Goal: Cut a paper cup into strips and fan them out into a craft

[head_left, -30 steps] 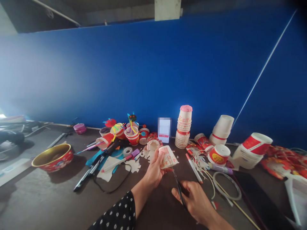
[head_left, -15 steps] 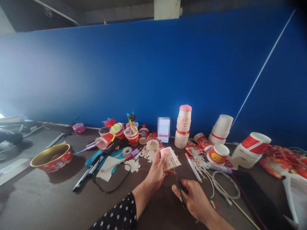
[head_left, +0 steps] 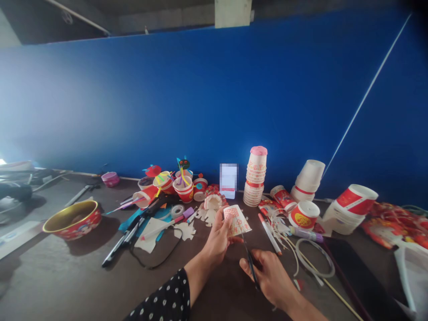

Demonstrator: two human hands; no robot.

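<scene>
My left hand (head_left: 217, 236) is closed on a white paper cup (head_left: 240, 219) with a red and gold print, pinching its left side. My right hand (head_left: 267, 272) grips a pair of dark-handled scissors (head_left: 250, 261). Their thin blades point up and left and meet the cup's lower edge; whether the blades are apart I cannot tell. Just behind my left hand lies a cut paper piece with a jagged fringe (head_left: 212, 206). To the right of the cup an orange-and-white marker (head_left: 270, 236) lies on the dark table (head_left: 160, 290).
A tall stack of paper cups (head_left: 256, 176) stands at the back, with more cups (head_left: 303, 216) to its right. Decorated cups (head_left: 183, 189), tape (head_left: 177, 211) and paper scraps lie left. A gold-rimmed bowl (head_left: 75, 220) sits far left; a coiled tube (head_left: 314, 258) lies right.
Almost nothing differs. The scissors and cup have shifted very slightly, while both hands keep their holds in nearly the same place.
</scene>
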